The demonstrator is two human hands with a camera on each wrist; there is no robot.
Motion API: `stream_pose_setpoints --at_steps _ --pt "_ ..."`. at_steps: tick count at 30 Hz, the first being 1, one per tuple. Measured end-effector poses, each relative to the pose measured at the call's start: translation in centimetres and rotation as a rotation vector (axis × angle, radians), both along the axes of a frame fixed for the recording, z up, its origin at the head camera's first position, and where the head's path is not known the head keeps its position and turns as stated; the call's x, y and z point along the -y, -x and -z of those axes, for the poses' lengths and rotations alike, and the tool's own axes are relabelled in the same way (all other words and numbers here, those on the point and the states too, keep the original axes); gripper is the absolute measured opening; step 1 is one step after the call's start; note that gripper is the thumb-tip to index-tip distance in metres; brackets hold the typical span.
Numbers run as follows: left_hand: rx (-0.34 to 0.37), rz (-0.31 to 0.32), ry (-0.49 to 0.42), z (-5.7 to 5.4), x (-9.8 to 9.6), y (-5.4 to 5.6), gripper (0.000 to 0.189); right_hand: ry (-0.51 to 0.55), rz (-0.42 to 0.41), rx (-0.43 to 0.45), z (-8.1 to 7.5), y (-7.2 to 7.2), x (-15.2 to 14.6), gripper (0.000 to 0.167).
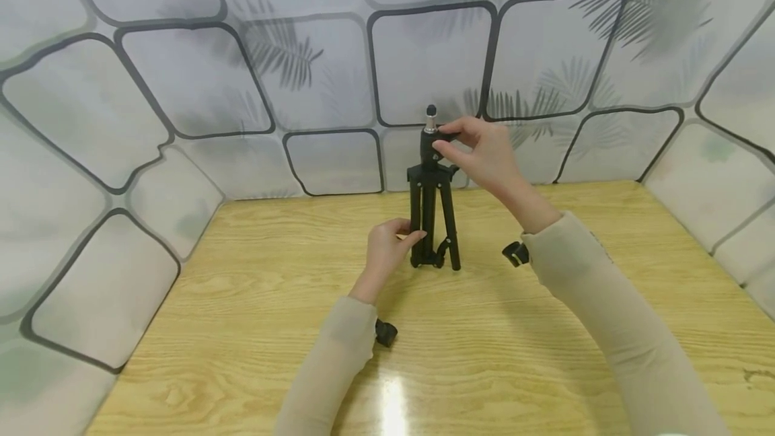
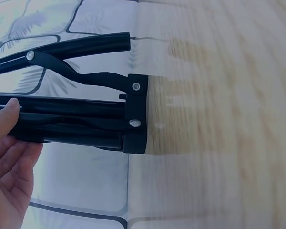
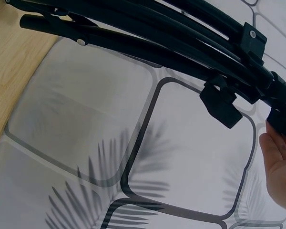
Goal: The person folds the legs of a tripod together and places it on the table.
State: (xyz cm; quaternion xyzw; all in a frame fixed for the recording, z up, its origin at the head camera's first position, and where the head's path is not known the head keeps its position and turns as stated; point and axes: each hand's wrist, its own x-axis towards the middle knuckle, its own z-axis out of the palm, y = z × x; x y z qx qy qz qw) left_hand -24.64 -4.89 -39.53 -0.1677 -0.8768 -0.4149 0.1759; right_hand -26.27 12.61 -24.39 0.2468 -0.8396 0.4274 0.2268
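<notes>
A black tripod stand stands upright on the table near the back wall. Its legs are folded mostly together, with one leg splayed slightly outward. My left hand holds the legs low down, thumb on one side and fingers on the other. At the top, my right hand pinches a black knob on the collar, just below the silver-and-black tip. The fingers partly cover that knob. A second, lower knob sticks out untouched from the stand.
The wood-grain table runs back to a wall covered in patterned cloth, which also rises at both sides. Black wrist mounts stick out beside the sleeves. A bright reflection lies near the table's front.
</notes>
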Motion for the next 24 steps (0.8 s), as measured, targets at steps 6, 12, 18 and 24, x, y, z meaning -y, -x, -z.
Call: stream_pose_setpoints --at_steps 6,12,18,24 --pt "0.001 -0.001 0.039 0.0 0.0 0.1 0.028 -0.001 -0.013 0.083 0.3 -0.1 -0.4 0.039" --pt "-0.032 -0.008 0.063 0.2 -0.1 0.2 0.029 0.085 -0.025 0.173 1.7 -0.7 -1.1 0.056" --pt "-0.006 -0.009 0.053 0.1 0.0 0.1 0.030 0.071 -0.043 0.198 4.1 -1.3 -1.7 0.060" --pt "0.014 -0.007 0.046 0.2 0.1 0.2 0.030 0.044 -0.027 0.217 6.3 -1.6 -2.2 0.062"
